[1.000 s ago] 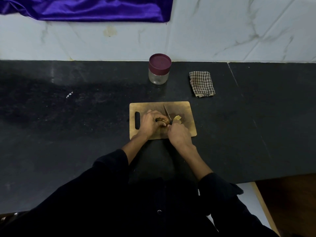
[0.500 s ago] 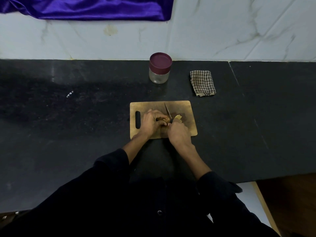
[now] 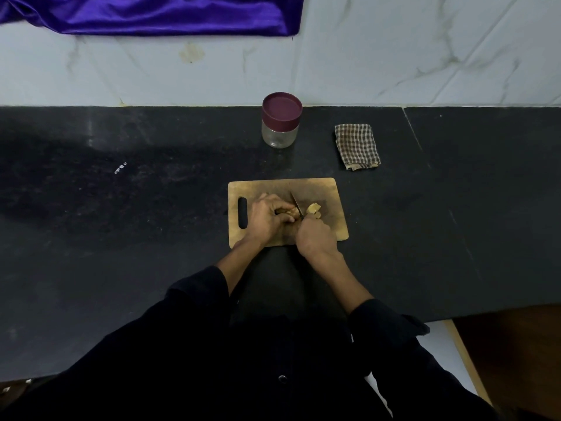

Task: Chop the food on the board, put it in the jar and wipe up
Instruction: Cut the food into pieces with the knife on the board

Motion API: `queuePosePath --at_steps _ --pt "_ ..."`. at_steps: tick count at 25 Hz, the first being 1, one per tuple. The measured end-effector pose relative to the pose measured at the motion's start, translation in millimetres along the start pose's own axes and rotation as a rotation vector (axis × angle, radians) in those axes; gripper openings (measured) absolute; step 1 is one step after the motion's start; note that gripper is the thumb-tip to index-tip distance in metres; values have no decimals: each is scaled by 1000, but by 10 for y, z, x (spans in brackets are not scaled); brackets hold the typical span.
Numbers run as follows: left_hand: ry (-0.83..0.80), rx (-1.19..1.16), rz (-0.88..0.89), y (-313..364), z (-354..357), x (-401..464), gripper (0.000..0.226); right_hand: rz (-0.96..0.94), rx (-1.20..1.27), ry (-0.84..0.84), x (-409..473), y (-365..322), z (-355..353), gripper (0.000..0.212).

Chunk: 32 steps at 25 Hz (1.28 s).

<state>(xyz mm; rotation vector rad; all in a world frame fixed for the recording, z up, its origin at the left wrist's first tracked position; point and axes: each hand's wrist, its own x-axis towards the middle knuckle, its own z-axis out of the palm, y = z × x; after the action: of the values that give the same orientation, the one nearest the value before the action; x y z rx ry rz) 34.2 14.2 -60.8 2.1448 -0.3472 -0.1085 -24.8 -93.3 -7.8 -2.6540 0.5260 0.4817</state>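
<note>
Wooden and worn, the chopping board (image 3: 309,189) is lying on the black counter (image 3: 121,226), its handle slot toward the left. In the head view, a brownish piece of food (image 3: 290,211) is being pinned to the middle of the board by the left hand (image 3: 267,218), whose fingers are curled over it. The knife (image 3: 297,205) is being gripped by the right hand (image 3: 315,238), fingers wrapped round the handle, which is hidden under them; the blade is being held against the food just beside the left fingertips. A few cut pieces (image 3: 313,208) are lying on the board just right of the blade. Behind the board, near the wall, the glass jar (image 3: 280,135) is standing upright with its maroon lid (image 3: 282,109) on. A folded checked cloth (image 3: 357,145) is lying to the jar's right, apart from it.
</note>
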Motion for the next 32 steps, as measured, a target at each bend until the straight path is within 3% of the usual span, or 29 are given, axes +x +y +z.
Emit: queuePosePath --at_steps 6,19,32 --pt "-13 -5 -33 18 -10 3 27 45 51 -85 -125 212 105 27" --pt "-26 32 -5 18 -31 -13 20 -64 47 29 3 37 -16 26" --pt "17 112 71 47 -19 -40 21 78 -5 32 14 -135 49 27"
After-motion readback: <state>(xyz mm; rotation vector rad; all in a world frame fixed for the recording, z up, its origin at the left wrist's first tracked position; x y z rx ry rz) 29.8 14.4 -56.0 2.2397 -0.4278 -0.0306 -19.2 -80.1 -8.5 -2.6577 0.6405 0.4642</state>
